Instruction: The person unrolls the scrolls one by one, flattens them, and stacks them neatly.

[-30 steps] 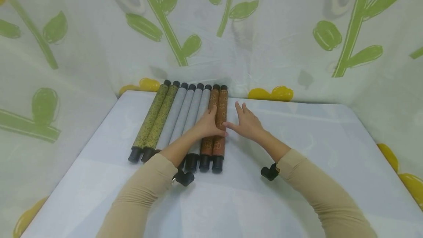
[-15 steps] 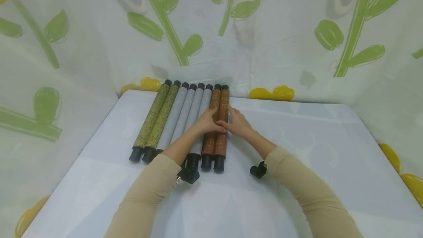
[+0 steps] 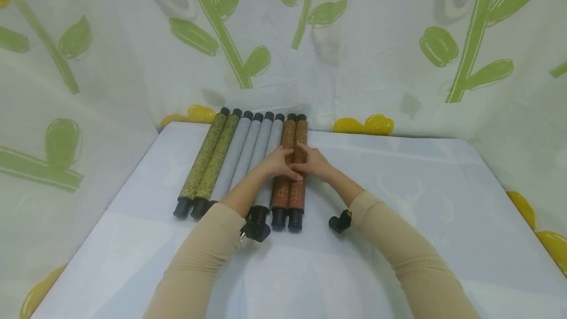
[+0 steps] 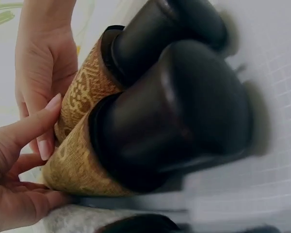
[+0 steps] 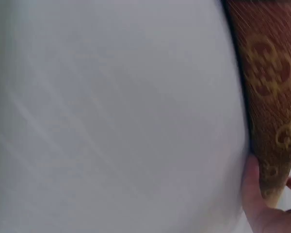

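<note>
Two brown scrolls with gold flower patterns and black end knobs lie side by side at the right of a row. My left hand (image 3: 276,164) curls over the left brown scroll (image 3: 280,192), its thumb reaching across toward the right brown scroll (image 3: 298,193). From the outer side my right hand (image 3: 316,164) grips that right scroll between thumb and fingers. Their fingers overlap between the scrolls in the left wrist view, where the black knob (image 4: 184,111) looms close. A thumb or finger of the right hand (image 5: 269,218) presses the scroll's edge in the right wrist view.
Several grey scrolls (image 3: 235,151) lie left of the brown ones, then two yellow-green scrolls (image 3: 201,161). All rest on a pale table (image 3: 398,210). A patterned curtain (image 3: 367,78) stands behind and at the sides. Black wrist devices (image 3: 340,221) hang under both forearms.
My right hand has moved left from beside the row onto the right brown scroll, its spread fingers closing around it. The left hand has stayed over the brown scrolls, shifting slightly.
</note>
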The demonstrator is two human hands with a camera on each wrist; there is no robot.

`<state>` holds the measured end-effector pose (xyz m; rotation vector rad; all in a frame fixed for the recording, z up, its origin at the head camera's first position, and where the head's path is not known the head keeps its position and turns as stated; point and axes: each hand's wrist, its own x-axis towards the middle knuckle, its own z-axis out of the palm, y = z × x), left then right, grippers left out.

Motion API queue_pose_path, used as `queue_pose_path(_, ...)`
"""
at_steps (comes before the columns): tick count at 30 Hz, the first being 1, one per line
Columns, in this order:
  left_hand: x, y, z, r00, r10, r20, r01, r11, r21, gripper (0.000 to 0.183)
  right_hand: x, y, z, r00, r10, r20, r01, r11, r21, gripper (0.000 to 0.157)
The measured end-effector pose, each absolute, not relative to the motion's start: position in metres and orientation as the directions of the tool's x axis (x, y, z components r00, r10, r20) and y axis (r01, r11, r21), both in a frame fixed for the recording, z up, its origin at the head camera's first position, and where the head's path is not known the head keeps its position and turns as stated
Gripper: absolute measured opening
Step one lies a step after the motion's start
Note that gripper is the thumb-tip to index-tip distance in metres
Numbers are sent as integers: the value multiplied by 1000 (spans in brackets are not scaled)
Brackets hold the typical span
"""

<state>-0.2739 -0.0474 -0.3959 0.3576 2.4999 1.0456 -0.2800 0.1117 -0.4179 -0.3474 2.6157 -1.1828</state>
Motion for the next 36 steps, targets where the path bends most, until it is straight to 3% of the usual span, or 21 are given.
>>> queue_pose_path(5,-274,-45,-396,-866,416,-279,112,704,702,96,-283,118,-413,-912,-340,-232,43,482,-875,83)
queue_pose_path(12,-268,-36,-398,-887,405,-224,126,677,725,94,-282,126,-409,-910,-285,-300,151,446,-882,84)
queue_pose_path(22,-268,-28,-404,-916,343,-206,96,687,720,97,-277,134,-410,-912,-287,-293,171,384,-908,78)
queue_pose_path(36,-260,-17,-409,-912,383,-149,121,596,794,97,-266,146,-411,-899,-330,-287,218,232,-948,79)
